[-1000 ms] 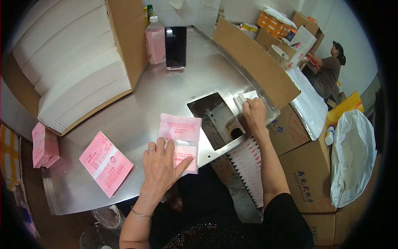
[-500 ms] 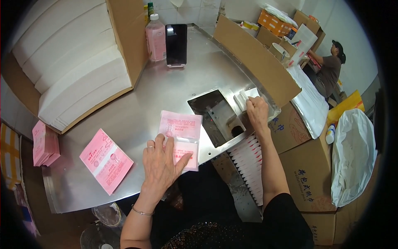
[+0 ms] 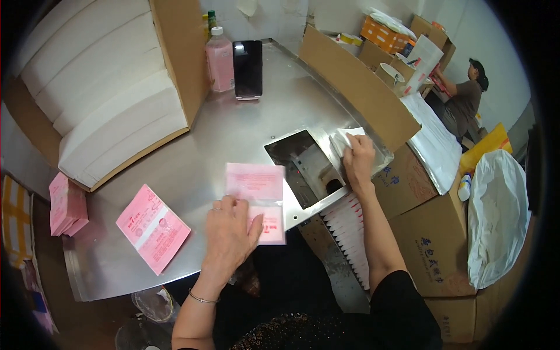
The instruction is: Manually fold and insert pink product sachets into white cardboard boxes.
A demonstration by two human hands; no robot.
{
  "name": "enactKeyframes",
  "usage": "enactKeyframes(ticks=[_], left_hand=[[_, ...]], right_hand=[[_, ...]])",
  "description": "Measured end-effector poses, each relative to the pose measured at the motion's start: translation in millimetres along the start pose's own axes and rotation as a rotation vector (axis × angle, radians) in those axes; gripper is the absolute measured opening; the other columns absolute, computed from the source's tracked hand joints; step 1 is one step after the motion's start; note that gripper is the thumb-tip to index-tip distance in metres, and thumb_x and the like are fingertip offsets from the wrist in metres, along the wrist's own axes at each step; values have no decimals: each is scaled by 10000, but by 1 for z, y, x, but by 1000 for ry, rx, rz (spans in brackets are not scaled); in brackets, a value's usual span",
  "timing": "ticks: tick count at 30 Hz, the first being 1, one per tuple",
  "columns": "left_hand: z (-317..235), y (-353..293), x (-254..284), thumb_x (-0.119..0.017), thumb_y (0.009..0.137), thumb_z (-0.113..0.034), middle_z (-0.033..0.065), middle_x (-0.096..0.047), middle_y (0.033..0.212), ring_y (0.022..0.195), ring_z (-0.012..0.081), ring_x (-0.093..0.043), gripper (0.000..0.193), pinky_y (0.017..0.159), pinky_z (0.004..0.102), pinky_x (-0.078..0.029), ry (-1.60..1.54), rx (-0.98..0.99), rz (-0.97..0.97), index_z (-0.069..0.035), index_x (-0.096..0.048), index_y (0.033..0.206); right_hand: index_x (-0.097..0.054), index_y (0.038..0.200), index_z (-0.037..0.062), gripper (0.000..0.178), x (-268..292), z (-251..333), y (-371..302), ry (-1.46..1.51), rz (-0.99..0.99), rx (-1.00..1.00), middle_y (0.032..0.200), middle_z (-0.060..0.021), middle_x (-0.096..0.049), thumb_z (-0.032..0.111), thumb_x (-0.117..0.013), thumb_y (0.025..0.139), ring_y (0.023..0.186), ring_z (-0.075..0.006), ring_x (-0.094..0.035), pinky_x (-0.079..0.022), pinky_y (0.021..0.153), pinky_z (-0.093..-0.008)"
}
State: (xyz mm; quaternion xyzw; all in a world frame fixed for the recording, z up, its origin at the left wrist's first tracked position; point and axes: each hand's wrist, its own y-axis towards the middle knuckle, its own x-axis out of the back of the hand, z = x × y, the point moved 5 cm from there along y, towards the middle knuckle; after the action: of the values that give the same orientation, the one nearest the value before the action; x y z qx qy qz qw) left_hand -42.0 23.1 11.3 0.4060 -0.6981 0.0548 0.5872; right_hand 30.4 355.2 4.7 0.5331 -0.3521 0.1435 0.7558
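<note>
At the table's front edge lies a pink-and-clear printed plastic sleeve [image 3: 256, 182], its lower part over something white. My left hand [image 3: 226, 240] is closed at its left side, fingers curled and thumb across the lower part. Beyond the rectangular opening in the metal table, my right hand [image 3: 360, 162] pinches a folded white piece [image 3: 340, 142], perhaps tissue; its fingertips are partly hidden. A stack of flat pink printed sleeves [image 3: 153, 228] with a pale band lies to the left of my left hand.
The opening [image 3: 303, 169] is cut into the metal table [image 3: 216, 140]. A carton of white tissue stacks [image 3: 122, 122] stands at left, near more pink sleeves [image 3: 65, 204]. A phone [image 3: 248, 69] and pink bottle [image 3: 220, 61] stand behind. Cartons [image 3: 434, 251] fill the right; a co-worker [image 3: 466, 99] is beyond.
My left fingers have curled more, and the sleeve's lower part has turned slightly and shifted right. My right hand remains at the white piece, its fingers slightly repositioned.
</note>
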Motion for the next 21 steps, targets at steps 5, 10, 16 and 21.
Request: enactKeyframes(ticks=[5, 10, 16, 21], left_hand=[[-14, -14, 1, -682, 790, -199, 193, -555, 1095, 971, 354, -554, 459, 814, 451, -450, -154, -163, 64, -15, -597, 1201], [4, -6, 20, -732, 732, -265, 195, -537, 1049, 943, 337, -554, 661, 781, 452, -440, -85, -52, 129, -36, -553, 1325], [-3, 4, 3, -730, 788, -198, 183, -524, 1034, 884, 335, -569, 788, 724, 435, -453, -43, 72, -7, -54, -402, 1490], [-8, -11, 6, -720, 807, -146, 154, -549, 1048, 914, 310, -561, 511, 737, 427, -452, -30, -70, -36, -24, -554, 1274]], right_hand=[[-664, 1105, -28, 308, 37, 99, -13, 294, 3, 276, 1152, -175, -666, 1, -604, 804, 977, -380, -648, -457, 927, -538], [-616, 1253, -9, 413, 65, 209, -115, 540, 310, 822, 1208, -195, -610, 116, -577, 860, 1205, -395, -564, -261, 1122, -676], [-658, 1099, 56, 264, -36, 222, -34, 169, 669, 474, 1100, -199, -639, 175, -600, 871, 1111, -371, -590, -271, 1038, -739], [-674, 1078, 70, 247, -59, 201, -39, 298, 395, 325, 1052, -181, -662, 130, -582, 857, 1059, -357, -614, -312, 974, -738]])
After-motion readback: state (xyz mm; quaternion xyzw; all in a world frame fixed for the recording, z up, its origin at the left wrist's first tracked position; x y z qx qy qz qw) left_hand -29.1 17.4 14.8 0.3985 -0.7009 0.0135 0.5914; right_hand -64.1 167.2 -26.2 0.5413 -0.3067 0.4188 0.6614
